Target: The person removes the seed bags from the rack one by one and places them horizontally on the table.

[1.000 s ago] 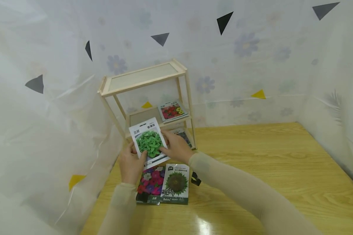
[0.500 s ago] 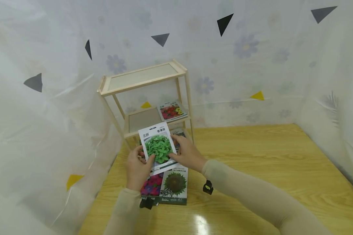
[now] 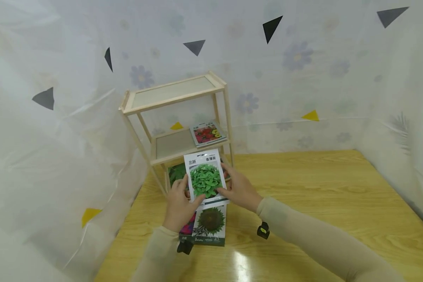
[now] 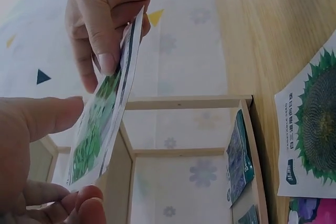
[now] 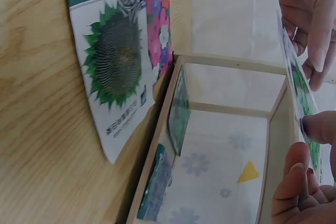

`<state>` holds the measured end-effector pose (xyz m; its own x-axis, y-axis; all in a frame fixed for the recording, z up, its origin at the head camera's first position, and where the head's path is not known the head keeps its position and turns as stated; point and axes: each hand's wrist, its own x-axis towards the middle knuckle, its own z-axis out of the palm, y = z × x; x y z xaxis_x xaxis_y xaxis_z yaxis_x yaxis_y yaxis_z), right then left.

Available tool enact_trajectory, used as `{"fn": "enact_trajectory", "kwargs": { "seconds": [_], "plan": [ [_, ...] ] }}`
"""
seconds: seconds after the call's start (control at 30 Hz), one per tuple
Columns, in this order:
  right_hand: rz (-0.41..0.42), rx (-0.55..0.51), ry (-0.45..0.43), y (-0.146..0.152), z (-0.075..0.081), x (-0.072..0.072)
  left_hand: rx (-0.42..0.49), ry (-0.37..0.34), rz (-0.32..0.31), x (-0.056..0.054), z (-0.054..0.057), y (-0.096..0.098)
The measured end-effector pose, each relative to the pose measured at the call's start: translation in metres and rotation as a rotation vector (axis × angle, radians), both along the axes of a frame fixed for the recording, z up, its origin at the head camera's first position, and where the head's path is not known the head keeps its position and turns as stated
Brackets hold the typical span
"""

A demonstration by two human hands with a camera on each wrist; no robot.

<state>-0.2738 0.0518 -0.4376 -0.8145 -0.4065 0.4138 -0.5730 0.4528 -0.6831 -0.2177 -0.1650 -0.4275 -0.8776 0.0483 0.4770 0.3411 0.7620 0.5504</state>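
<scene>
A white seed packet with a picture of green leaves is held up in front of the wooden shelf, its printed face toward the head camera. My left hand pinches it by the lower left, thumb on the front and fingers behind. At the right edge my right hand grips it the same way. The left wrist view shows the packet nearly edge-on between both hands. Below it on the table lie a sunflower seed packet and a packet with pink and purple flowers, partly covered by my left hand and the sunflower packet.
The small wooden shelf has three levels and stands at the table's back left. A red-and-yellow flower packet lies at the right of its middle level. More packets, among them a green one, rest on the bottom level. A plastic sheet hangs behind.
Both hands have carried the leaf packet to the right and slightly down, and it now stands more upright in the head view. The green packet on the bottom level has come into sight.
</scene>
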Motion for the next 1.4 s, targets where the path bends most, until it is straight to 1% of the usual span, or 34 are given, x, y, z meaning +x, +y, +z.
{"fn": "enact_trajectory", "kwargs": {
  "seconds": [0.17, 0.3, 0.37, 0.5, 0.6, 0.7, 0.87, 0.97, 1.17, 1.4],
  "plan": [
    [-0.026, -0.004, -0.017, 0.017, -0.009, 0.003, -0.091, -0.026, -0.076, 0.002, -0.007, 0.010],
    [-0.037, -0.008, -0.024, 0.029, -0.014, 0.005, -0.164, -0.023, -0.143, 0.002, -0.013, 0.016],
    [-0.043, -0.012, -0.024, 0.034, -0.015, 0.007, -0.206, -0.019, -0.167, 0.002, -0.015, 0.019],
    [-0.062, -0.018, -0.040, 0.045, -0.017, 0.010, -0.245, -0.016, -0.206, 0.003, -0.017, 0.025],
    [-0.067, -0.026, -0.059, 0.050, -0.019, 0.011, -0.255, -0.004, -0.215, 0.003, -0.017, 0.030],
    [-0.067, -0.047, -0.091, 0.055, -0.021, 0.012, -0.288, 0.017, -0.215, 0.004, -0.017, 0.034],
    [-0.089, -0.084, -0.144, 0.061, -0.024, 0.013, -0.356, -0.003, -0.201, 0.002, -0.019, 0.040],
    [-0.104, -0.091, -0.150, 0.064, -0.025, 0.015, -0.404, -0.019, -0.194, 0.001, -0.022, 0.044],
    [-0.098, -0.098, -0.162, 0.072, -0.028, 0.021, -0.445, -0.034, -0.243, 0.002, -0.027, 0.050],
    [-0.106, -0.053, -0.163, 0.083, -0.040, 0.024, -0.530, -0.020, -0.277, 0.004, -0.037, 0.057]
  ]
}}
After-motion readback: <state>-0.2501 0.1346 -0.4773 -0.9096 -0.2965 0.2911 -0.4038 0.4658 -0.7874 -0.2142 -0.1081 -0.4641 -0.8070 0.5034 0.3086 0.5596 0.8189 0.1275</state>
